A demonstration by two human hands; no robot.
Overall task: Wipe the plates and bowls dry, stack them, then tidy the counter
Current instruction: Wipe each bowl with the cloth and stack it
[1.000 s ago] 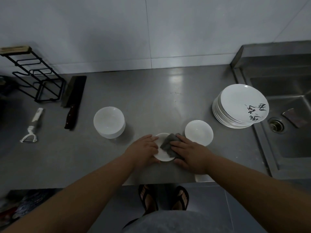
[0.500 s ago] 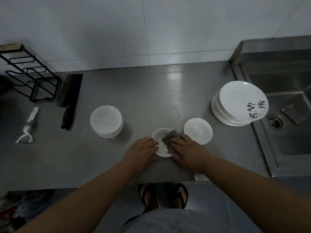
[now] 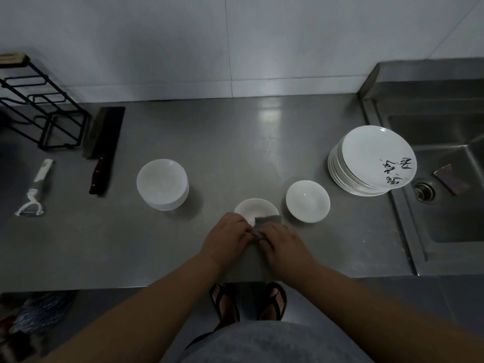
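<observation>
A small white bowl (image 3: 252,208) stands on the steel counter (image 3: 235,142) near its front edge. A grey cloth (image 3: 267,220) lies over the bowl's near rim. My left hand (image 3: 226,238) holds the bowl's near left side, fingers curled at the rim. My right hand (image 3: 281,241) grips the cloth against the rim. A second white bowl (image 3: 307,200) sits just to the right. A stack of white bowls (image 3: 162,184) stands to the left. A stack of white plates (image 3: 372,159) with black brush marks is at the right, by the sink.
A cleaver (image 3: 103,142) and a white peeler (image 3: 35,189) lie at the left, in front of a black wire rack (image 3: 39,111). The sink (image 3: 445,184) at the right holds a dark sponge (image 3: 449,178) near the drain. The counter's front edge runs just behind my wrists.
Both hands slid back toward me to the bowl's near rim, pulling the cloth out of the bowl's middle. More of the bowl's inside now shows.
</observation>
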